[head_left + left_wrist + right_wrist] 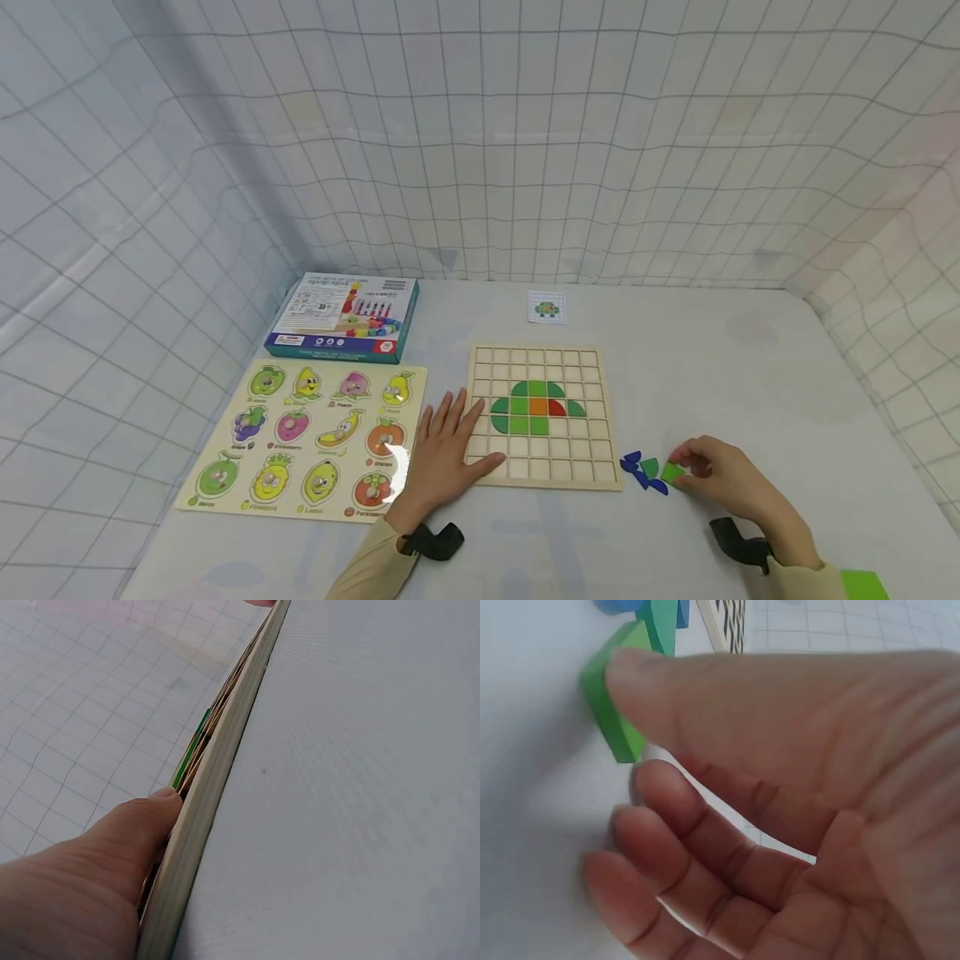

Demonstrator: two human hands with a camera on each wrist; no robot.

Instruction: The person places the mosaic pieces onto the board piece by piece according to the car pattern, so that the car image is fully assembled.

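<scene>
My left hand (pixel 442 454) lies with fingers spread over the left edge of a wooden grid board (pixel 573 471). In the left wrist view its thumb (pixel 142 825) rests at the board's edge. On the grid sit light green squares (pixel 518 424), an orange square (pixel 537 407), a red rounded piece (pixel 556 407) and dark green rounded pieces (pixel 500 423). Right of the board, my right hand (pixel 720 475) pinches a light green square tile (pixel 615 697) between thumb and fingers. Next to it lie a dark green rounded tile (pixel 649 467) and several blue tiles (pixel 658 486).
A small pattern card (pixel 547 308) lies behind the board. To the left are a fruit puzzle board (pixel 300 446) and a toy box (pixel 345 317). A green object (pixel 864 585) shows at the bottom right. Gridded white walls (pixel 540 142) surround the table.
</scene>
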